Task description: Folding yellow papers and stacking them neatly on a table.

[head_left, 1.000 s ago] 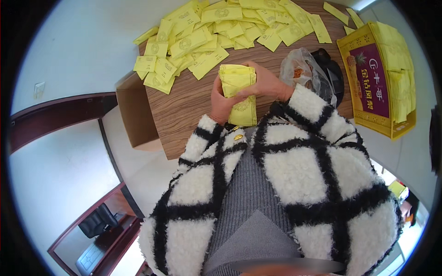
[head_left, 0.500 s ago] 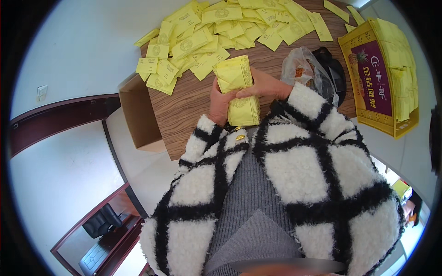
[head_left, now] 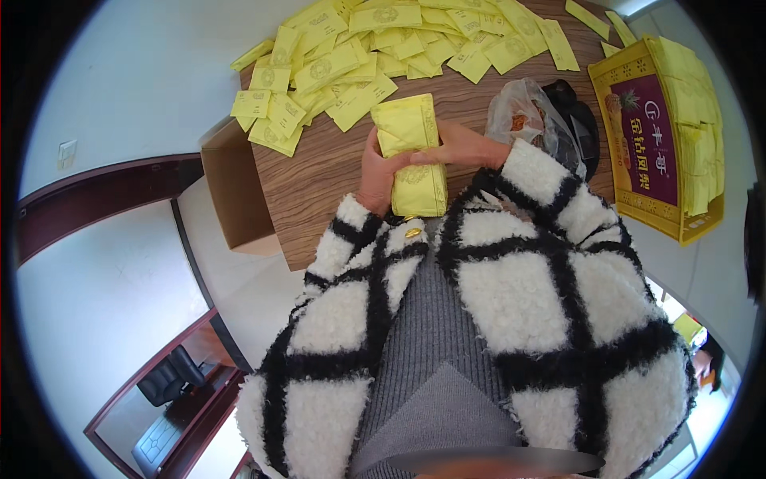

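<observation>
Since a moment ago, little shifted: upper yellow packet (head_left: 407,126) tilted a touch further over the lower one, both hands at the same spot near the table edge. Left hand (head_left: 377,172) closed around the left side of the packets, thumb across the front. Right hand (head_left: 461,148) gripping the upper packet from the right, fingers laid along its edge. Lower yellow packet (head_left: 420,190) upright against the near edge of the wooden table (head_left: 319,172), partly behind the upper one. Farther off, a spread of loose yellow packets (head_left: 359,52) across the far side. Right of the hands, a clear plastic bag (head_left: 523,116) and a dark object just beside it. Far right, a yellow and purple carton (head_left: 650,132) with more packets inside. Left, an open cardboard box (head_left: 233,191) against the table's side.
</observation>
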{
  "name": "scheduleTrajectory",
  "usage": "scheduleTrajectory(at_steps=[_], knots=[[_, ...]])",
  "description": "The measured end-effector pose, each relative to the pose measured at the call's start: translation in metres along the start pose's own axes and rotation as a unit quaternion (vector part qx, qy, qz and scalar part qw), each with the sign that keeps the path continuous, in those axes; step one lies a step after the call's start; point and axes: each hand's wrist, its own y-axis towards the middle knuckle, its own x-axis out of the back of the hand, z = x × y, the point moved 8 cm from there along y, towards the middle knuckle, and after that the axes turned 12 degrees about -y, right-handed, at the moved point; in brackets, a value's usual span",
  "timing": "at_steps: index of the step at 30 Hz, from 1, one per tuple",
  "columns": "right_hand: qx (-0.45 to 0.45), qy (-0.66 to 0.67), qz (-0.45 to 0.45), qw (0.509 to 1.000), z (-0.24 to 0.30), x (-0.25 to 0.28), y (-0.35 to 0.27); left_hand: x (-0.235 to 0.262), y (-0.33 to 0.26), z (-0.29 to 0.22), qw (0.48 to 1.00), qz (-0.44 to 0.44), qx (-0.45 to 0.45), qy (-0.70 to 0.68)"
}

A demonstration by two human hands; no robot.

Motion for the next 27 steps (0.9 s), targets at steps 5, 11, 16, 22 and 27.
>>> scheduleTrajectory(at_steps=[5, 11, 16, 22, 27], knots=[[0.01, 0.078, 0.077, 0.994, 0.006, -0.016, -0.001, 0.004, -0.002, -0.001, 0.999, 0.002, 0.005, 0.034], [-0.021, 0.208, 0.076, 0.975, -0.034, -0.051, 0.006, 0.034, -0.006, 0.002, 0.993, 0.001, 0.033, 0.114], [-0.049, 0.324, 0.088, 0.941, -0.03, -0.063, -0.007, 0.032, -0.015, -0.009, 0.996, 0.047, 0.051, -0.053], [0.008, 0.38, 0.126, 0.916, -0.004, -0.08, -0.003, 0.057, -0.017, -0.024, 0.989, 0.135, 0.048, -0.036], [-0.017, 0.355, 0.155, 0.922, -0.002, -0.086, 0.0, 0.054, -0.02, -0.037, 0.986, 0.155, 0.06, 0.009]])
